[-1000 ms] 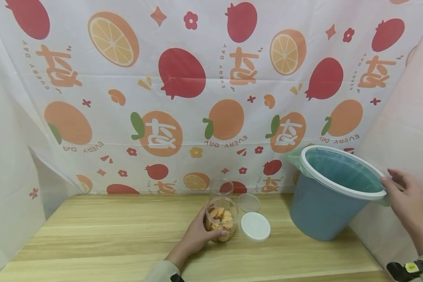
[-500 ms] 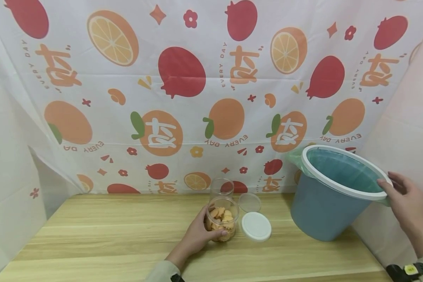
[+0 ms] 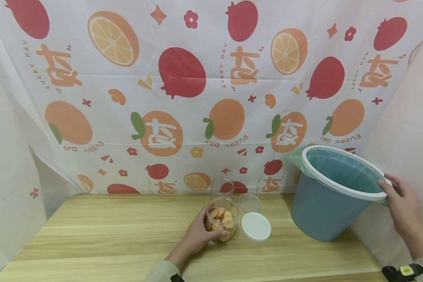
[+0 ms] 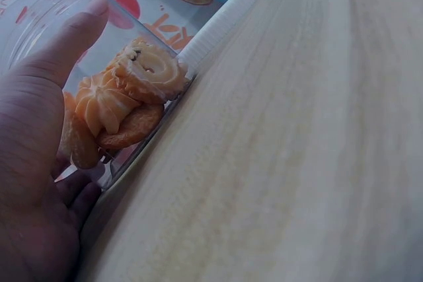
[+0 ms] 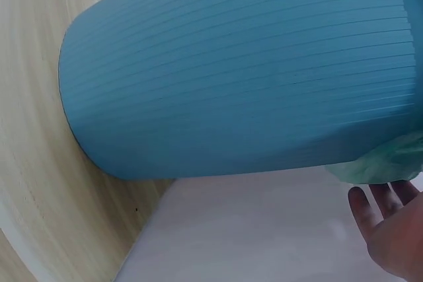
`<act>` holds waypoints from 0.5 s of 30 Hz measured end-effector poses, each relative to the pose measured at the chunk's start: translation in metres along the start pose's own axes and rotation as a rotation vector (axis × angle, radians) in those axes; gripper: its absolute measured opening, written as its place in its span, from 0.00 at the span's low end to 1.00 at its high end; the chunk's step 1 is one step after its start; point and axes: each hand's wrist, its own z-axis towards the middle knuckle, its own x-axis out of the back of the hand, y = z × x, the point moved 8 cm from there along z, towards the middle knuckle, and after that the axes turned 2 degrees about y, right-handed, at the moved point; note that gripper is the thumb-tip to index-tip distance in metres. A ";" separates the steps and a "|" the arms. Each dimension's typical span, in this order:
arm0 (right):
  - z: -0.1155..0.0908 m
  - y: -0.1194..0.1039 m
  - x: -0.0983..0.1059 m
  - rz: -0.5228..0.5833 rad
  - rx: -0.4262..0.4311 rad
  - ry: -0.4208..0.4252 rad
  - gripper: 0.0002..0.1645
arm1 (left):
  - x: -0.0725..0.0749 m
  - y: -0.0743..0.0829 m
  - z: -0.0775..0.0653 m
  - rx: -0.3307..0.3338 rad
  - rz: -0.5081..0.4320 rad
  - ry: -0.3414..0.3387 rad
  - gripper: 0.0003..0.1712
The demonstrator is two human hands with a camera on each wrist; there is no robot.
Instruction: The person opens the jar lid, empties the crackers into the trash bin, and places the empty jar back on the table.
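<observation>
My left hand (image 3: 197, 232) grips a clear plastic jar (image 3: 223, 219) that stands upright on the table, thumb across its near side. Piped cookies (image 4: 125, 97) fill the lower part of the jar, and its top has no lid on. A blue trash can (image 3: 329, 213) with a white rim (image 3: 342, 188) and a green bag lining it stands at the right. My right hand (image 3: 405, 205) holds that rim on its right side, thumb over the top edge. In the right wrist view, its other fingers (image 5: 370, 219) lie below the overhanging bag (image 5: 386, 162).
A white lid (image 3: 256, 226) lies just right of the jar, with a clear disc (image 3: 249, 203) behind it. Another clear container (image 3: 221, 187) stands behind the jar. A fruit-print cloth (image 3: 183, 74) hangs along the back of the wood-grain table (image 3: 109, 235).
My right hand's fingers have drawn in closer to the trash can's rim, and its wrist has shifted slightly left. The left hand and the jar have stayed in place.
</observation>
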 end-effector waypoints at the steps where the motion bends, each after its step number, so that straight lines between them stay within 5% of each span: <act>1: 0.000 0.000 0.000 0.006 -0.004 -0.002 0.39 | 0.000 0.000 0.000 -0.002 0.001 0.002 0.61; 9: 0.005 0.002 -0.003 0.119 0.029 -0.050 0.38 | 0.001 0.001 0.000 -0.020 0.034 0.023 0.61; 15: 0.002 0.005 -0.009 0.519 0.040 -0.145 0.32 | -0.003 0.001 -0.005 -0.041 0.086 0.045 0.63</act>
